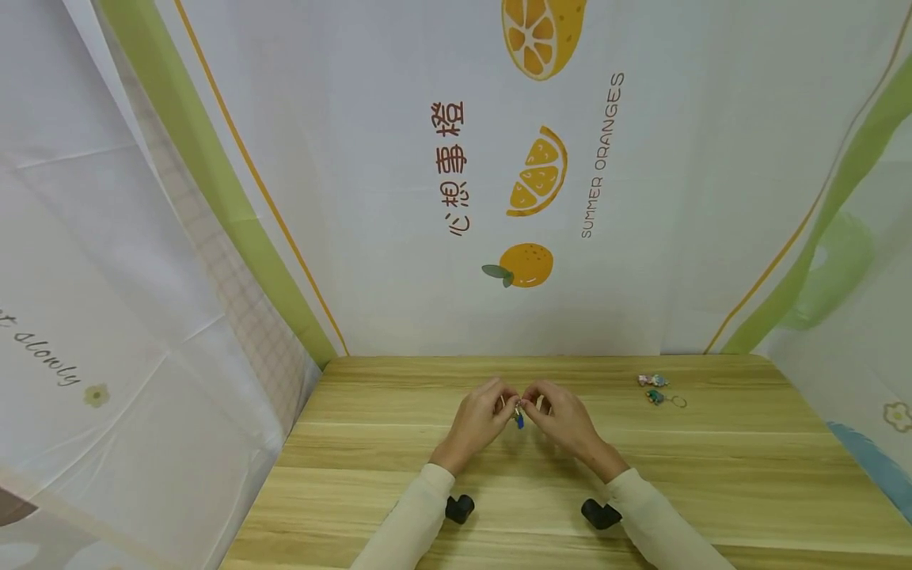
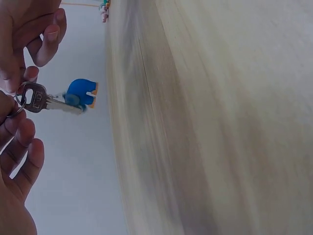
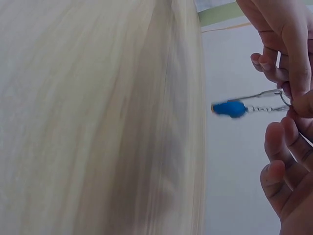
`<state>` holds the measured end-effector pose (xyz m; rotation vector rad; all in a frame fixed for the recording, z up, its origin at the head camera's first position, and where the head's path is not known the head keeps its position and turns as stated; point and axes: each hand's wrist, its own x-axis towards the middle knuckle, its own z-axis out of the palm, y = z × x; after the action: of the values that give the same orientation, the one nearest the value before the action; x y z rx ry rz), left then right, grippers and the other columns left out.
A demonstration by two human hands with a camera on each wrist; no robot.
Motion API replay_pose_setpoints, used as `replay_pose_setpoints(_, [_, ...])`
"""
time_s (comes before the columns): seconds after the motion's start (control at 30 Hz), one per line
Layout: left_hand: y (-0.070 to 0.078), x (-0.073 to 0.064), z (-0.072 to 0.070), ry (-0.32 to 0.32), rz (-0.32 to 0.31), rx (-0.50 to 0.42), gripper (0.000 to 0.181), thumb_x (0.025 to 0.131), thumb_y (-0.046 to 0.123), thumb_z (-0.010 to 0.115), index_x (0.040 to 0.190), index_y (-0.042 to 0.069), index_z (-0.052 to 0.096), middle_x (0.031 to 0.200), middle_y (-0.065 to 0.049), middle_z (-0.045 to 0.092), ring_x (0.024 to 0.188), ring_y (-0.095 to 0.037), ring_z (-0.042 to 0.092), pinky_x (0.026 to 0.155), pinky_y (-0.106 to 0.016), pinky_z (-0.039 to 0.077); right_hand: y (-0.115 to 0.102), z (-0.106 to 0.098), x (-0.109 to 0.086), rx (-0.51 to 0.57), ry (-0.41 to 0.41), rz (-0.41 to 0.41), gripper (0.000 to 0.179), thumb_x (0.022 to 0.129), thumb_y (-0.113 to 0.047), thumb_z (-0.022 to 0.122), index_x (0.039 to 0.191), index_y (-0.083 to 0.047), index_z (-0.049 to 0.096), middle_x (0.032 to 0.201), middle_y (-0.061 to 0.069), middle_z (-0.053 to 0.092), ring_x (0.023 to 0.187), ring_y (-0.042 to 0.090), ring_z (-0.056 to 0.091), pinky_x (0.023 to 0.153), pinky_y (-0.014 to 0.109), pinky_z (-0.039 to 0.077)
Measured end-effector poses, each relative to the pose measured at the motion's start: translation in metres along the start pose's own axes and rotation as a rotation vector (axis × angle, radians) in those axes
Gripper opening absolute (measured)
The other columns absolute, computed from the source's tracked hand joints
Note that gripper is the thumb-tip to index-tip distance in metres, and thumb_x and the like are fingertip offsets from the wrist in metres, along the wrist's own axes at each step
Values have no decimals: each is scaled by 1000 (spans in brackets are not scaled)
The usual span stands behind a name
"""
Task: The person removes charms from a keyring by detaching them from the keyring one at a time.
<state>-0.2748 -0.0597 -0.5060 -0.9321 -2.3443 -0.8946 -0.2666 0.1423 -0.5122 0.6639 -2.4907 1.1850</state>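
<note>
Over the middle of the table, my left hand (image 1: 480,417) and right hand (image 1: 564,417) meet fingertip to fingertip. Between them they pinch a small metal key ring (image 2: 21,105). From it hangs a silver key (image 2: 37,99), its blade pointing down. Beside the key dangles a blue elephant-like charm (image 2: 79,91) with orange feet, on a short chain (image 3: 261,109) in the right wrist view. The fingers partly hide the ring. In that view the left hand shows at the top and the right hand (image 3: 298,196) at the bottom.
Toward the table's back right lie two small colourful figurine charms (image 1: 653,381), the nearer one, a green charm (image 1: 654,397), with a metal ring (image 1: 679,402). Black wrist-worn devices (image 1: 602,514) sit by both sleeves. Printed cloth (image 1: 399,301) hangs behind the wooden table (image 1: 370,443).
</note>
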Motion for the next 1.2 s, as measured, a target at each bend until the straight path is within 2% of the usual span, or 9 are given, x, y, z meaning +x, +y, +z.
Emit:
replay_pose_setpoints(0.3, [2, 0, -1, -28, -1, -16, 4, 104, 9, 70, 105, 9, 74, 95, -1, 71, 70, -6, 55, 62, -13, 44, 2, 1, 2, 21, -28, 41, 4, 99, -11, 72, 97, -12, 69, 80, -5, 65, 59, 10, 55, 51, 21, 44])
replay_pose_setpoints(0.47, [3, 0, 0, -30, -5, -19, 4, 103, 9, 70, 104, 8, 74, 94, -1, 71, 71, -8, 58, 63, -13, 46, 1, 0, 1, 21, -44, 57, 7, 100, -11, 72, 96, -15, 66, 80, -6, 64, 60, 9, 55, 53, 21, 44])
replay_pose_setpoints(0.67, [1, -1, 3, -19, -3, 14, 5, 101, 7, 69, 99, 10, 73, 90, -1, 71, 68, -5, 56, 60, -10, 42, -1, 4, -1, 26, -45, 62, 9, 99, -9, 72, 95, -14, 66, 80, -5, 64, 61, 7, 52, 53, 22, 42])
replay_pose_setpoints(0.87, [-1, 1, 3, 22, 3, 59, 6, 98, 5, 73, 98, 11, 71, 89, 1, 71, 66, -7, 58, 59, -9, 41, -1, 3, 0, 39, -36, 33, 11, 98, -7, 71, 93, -15, 65, 83, -6, 64, 65, 9, 54, 55, 22, 42])
replay_pose_setpoints(1.2, [-1, 0, 0, 42, 1, 75, 7, 99, 7, 74, 97, 13, 71, 86, 3, 69, 67, -3, 57, 58, -10, 42, 2, 4, -1, 50, -5, -11, 14, 98, -7, 74, 92, -17, 67, 85, -6, 65, 66, 6, 55, 58, 21, 45])
